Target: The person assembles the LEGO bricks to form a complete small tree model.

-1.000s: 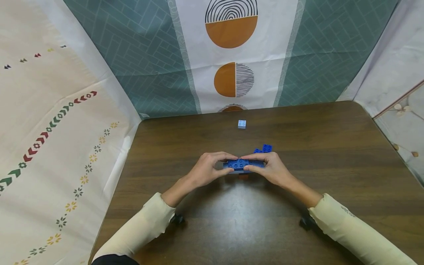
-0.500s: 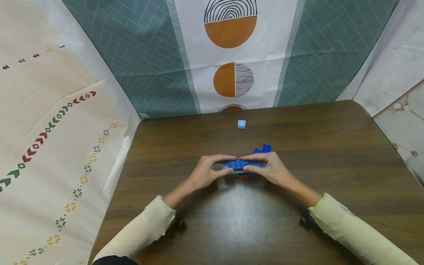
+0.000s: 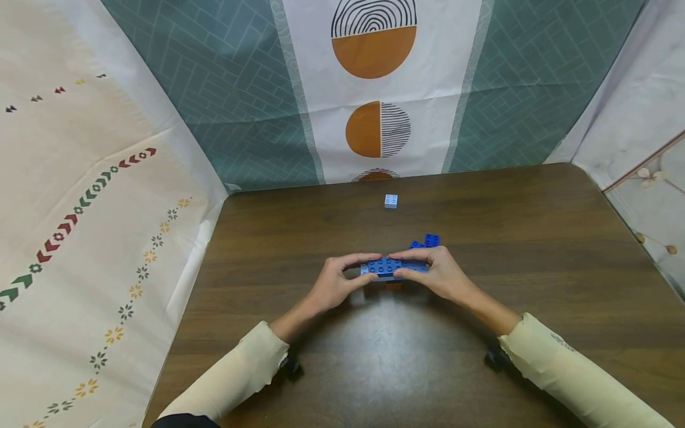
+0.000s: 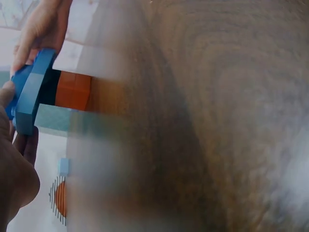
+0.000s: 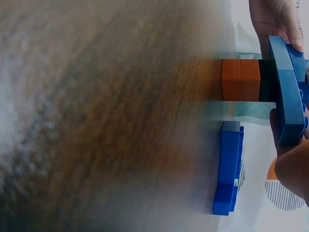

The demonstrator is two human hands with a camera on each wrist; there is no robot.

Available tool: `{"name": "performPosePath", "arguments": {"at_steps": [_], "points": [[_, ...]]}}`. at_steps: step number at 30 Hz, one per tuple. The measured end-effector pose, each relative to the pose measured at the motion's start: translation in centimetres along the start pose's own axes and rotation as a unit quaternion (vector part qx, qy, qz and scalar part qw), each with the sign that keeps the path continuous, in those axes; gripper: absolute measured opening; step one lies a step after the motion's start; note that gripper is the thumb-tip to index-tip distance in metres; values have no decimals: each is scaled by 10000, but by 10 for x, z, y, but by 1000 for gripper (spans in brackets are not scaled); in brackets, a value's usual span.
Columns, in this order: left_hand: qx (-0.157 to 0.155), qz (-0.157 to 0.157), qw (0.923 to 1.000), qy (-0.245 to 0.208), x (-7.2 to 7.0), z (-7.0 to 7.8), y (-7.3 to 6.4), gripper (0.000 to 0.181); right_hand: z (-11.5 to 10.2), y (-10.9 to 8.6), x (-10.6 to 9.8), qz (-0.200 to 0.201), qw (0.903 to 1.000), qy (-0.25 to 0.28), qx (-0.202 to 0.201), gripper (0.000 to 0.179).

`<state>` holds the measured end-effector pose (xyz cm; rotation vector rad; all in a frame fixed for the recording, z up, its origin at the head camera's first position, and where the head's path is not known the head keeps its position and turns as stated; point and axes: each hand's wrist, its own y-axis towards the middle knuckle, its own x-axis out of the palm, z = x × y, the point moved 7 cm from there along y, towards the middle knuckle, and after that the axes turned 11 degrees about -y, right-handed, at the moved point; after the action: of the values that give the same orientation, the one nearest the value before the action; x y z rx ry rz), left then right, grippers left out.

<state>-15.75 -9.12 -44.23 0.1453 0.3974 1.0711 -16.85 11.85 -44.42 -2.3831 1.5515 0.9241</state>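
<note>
A toy building-brick stack stands upright at the table's middle. Its top is a blue brick (image 3: 384, 266) over a wider row of lighter blue bricks (image 4: 30, 92). Below come a dark brick (image 5: 268, 79) and orange-red bricks (image 5: 240, 79) at the base. My left hand (image 3: 332, 285) pinches the upper bricks from the left, thumb on the near side and fingers on the far side. From the right, my right hand (image 3: 444, 273) grips them the same way, its fingertips close to the left ones. The fingers partly hide the row's ends.
Behind the right hand lies a piece of joined darker blue bricks (image 3: 431, 240). Farther back sits a pale blue brick (image 3: 391, 201) near the table's rear edge. The brown wooden table (image 3: 535, 238) is bordered by patterned cloths (image 3: 246, 89) at the back and sides.
My left wrist and forearm have shifted slightly down toward the near edge, and the left fingers have drawn back a little. The right hand and the brick stack have hardly moved.
</note>
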Motion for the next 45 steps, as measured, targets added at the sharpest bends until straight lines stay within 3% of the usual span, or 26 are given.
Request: {"name": "performPosePath", "arguments": {"at_steps": [5,14,25,33,38,45], "points": [[3,-32,9999,-154,1,-5,0,38,-1,-1,0,10,10000,-36,9,32],[296,0,9993,-210,0,-7,1,38,-2,-1,-3,30,10000,-69,39,32],[596,34,9982,-54,1,-6,-2,41,4,1,1,-146,9991,325,234,32],[568,146,9980,229,3,-7,-4,43,8,1,5,-246,9976,532,376,34],[475,132,9981,377,4,-8,-4,45,11,1,5,-396,9975,383,438,37],[477,125,9974,531,5,-7,-2,45,12,3,-10,-483,9980,357,205,37]]}}
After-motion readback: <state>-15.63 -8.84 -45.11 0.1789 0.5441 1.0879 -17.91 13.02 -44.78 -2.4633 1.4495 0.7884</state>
